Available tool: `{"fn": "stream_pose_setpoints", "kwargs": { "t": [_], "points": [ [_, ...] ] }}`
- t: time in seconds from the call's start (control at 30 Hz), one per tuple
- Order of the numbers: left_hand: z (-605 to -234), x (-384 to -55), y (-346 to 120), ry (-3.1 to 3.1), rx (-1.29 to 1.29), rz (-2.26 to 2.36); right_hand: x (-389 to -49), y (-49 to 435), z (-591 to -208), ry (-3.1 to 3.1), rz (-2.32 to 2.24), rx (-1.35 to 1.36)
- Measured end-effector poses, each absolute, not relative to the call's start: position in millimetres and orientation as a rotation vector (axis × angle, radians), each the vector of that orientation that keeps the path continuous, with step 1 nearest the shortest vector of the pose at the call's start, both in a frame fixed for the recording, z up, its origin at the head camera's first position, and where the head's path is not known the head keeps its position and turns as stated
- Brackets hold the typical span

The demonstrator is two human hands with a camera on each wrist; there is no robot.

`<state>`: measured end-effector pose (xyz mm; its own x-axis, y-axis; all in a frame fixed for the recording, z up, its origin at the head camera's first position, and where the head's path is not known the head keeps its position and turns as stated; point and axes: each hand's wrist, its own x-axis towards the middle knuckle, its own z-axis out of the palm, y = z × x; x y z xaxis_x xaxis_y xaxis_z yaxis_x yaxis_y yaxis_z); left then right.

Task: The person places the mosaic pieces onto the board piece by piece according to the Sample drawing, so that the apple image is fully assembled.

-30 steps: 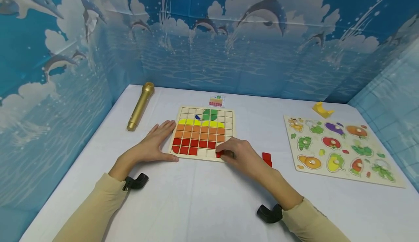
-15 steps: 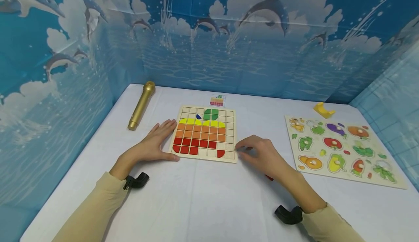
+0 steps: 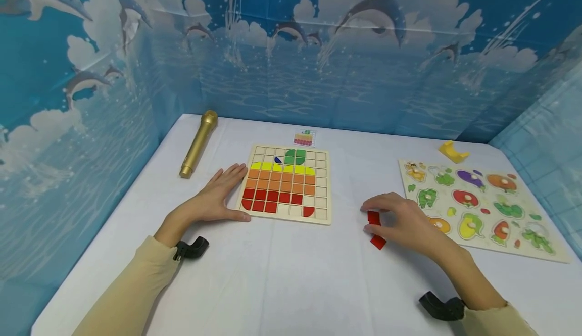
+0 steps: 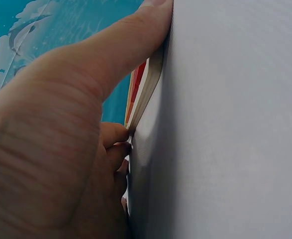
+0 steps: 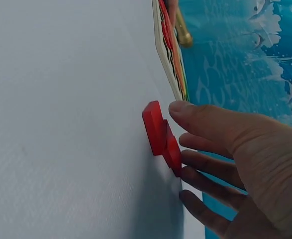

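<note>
A square wooden grid board lies on the white table in the head view, filled with rows of red, orange and yellow tiles and a green leaf shape. My left hand rests flat at its left edge, fingers straight and thumb at the near left corner. To the right of the board, my right hand hovers with thumb and fingers apart over loose red tiles. In the right wrist view the red tiles sit just past the thumb tip, with nothing gripped.
A small picture card lies behind the board. To the far left is a gold microphone. A vegetable puzzle board lies on the right, partly behind my right hand, with a yellow curved piece beyond it. Dolphin-print curtains surround the table.
My right hand has left the red corner tile in the board's bottom row and moved right to the loose red tiles, its fingers spreading. My left hand stays at the board's edge.
</note>
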<state>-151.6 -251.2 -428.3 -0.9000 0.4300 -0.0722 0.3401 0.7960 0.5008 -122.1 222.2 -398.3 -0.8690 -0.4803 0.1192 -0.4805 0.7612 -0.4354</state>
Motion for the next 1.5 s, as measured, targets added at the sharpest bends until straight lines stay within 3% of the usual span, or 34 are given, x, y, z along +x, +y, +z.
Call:
{"fn": "stream_pose_setpoints", "kwargs": {
  "t": [0.6,1.07,1.5],
  "points": [
    [-426.3,-151.8,-249.9,2.808,0.604,0.741,-121.0,228.9,-401.7,-2.888,0.739,0.864],
    [-425.0,-152.2,-249.1,2.795,0.611,0.742,-132.1,218.1,-407.7,-2.859,0.736,0.728],
    [-427.6,-151.6,-251.4,2.8,0.612,0.736,-148.9,186.4,-407.9,-2.824,0.799,0.837]
  ]
}}
